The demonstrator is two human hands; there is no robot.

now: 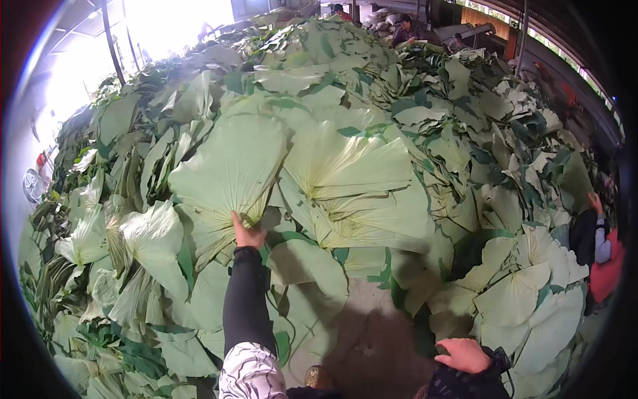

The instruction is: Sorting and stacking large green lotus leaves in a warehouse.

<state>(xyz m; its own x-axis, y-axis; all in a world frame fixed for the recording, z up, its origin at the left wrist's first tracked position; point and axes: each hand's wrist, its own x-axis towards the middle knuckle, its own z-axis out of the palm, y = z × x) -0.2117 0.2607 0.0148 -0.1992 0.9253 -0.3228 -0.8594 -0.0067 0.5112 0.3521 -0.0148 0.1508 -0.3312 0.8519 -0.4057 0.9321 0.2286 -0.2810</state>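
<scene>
My left hand (248,234) is closed on the gathered base of a large pale green lotus leaf (232,156), thumb on top; its fingers are hidden beneath. The leaf fans out away from me over the heap. Right beside it lies a stack of folded lotus leaves (352,183), ribs spreading from a yellowish centre. My right hand (464,354) hangs low at the right, loosely curled, with a gap between thumb and finger and nothing visible in it. Near that hand are more flat leaves (518,292).
A high heap of lotus leaves (312,76) surrounds me on the left, front and right. Bare floor (369,312) shows in front of my shoe (319,377). Another person's hand (596,203) reaches in at the far right. A person (407,32) is behind the heap; a fan (33,185) stands left.
</scene>
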